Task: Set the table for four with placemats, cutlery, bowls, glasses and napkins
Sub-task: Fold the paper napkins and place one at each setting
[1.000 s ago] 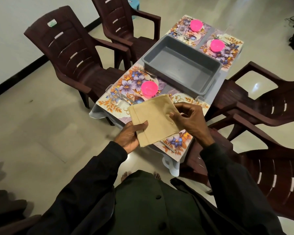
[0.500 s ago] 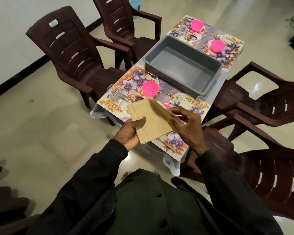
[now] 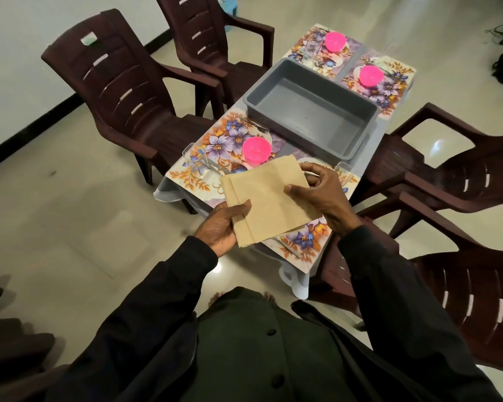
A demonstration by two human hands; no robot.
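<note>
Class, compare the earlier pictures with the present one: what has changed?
The right hand moved a little away from the person along the stack of folded beige napkins. Its thumb now rests on the top sheet, and the layers fan at the left edge. The left hand grips the near corner as before, and the grey plastic tub stayed put.

On the desk [image 3: 169,192], a tub [image 3: 311,117] is set centrally; placemats [image 3: 389,91] with bowls [image 3: 256,148] are laid at its upper right and lower left.
</note>
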